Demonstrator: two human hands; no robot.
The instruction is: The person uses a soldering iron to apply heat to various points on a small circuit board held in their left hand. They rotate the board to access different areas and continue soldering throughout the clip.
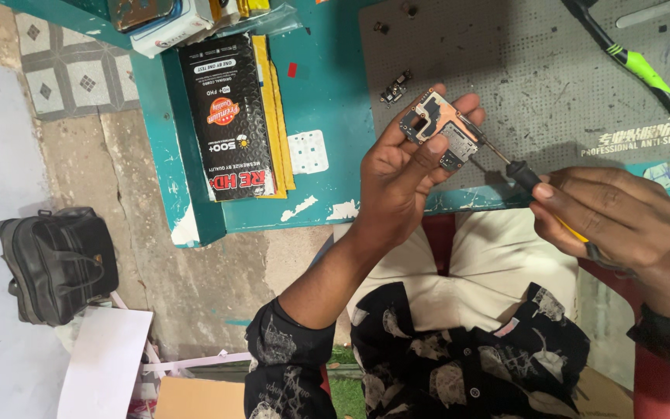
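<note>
My left hand point(401, 174) holds a small phone circuit board point(440, 126) between thumb and fingers, above the edge of a grey anti-slip mat point(537, 85). My right hand point(610, 217) grips a thin screwdriver point(523, 174) with a black collar and yellow handle. Its metal tip touches the right side of the board.
A teal workbench point(327, 101) carries a black flat box point(230, 116) over yellow packets, small loose parts point(395, 87) and a green-and-black tool point(645, 74) on the mat. A black bag point(56, 264) sits on the floor at left, with white paper point(106, 365) and cardboard point(195, 397) near it.
</note>
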